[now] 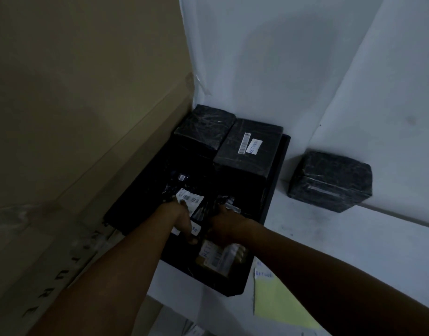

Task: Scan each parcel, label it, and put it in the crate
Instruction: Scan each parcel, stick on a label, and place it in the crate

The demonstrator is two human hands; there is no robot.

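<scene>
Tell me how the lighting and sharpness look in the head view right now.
Head view: dim overall; the crate interior is nearly black, and the white labels are soft but partly readable. Both hands, left hand and right hand, are dark and slightly blurred. Wide-angle bending shows at the edges.

Two parcels [233, 141] at crate's [276, 190] back, another parcel [330, 180] outside, right

"RETURN" label [254, 146] on rear black parcel [248, 151]

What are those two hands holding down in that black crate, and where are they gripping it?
Both hands, left and right, grip a flat black plastic-wrapped parcel at its near edge, inside the black crate. Dim light hides the exact finger positions.
</scene>
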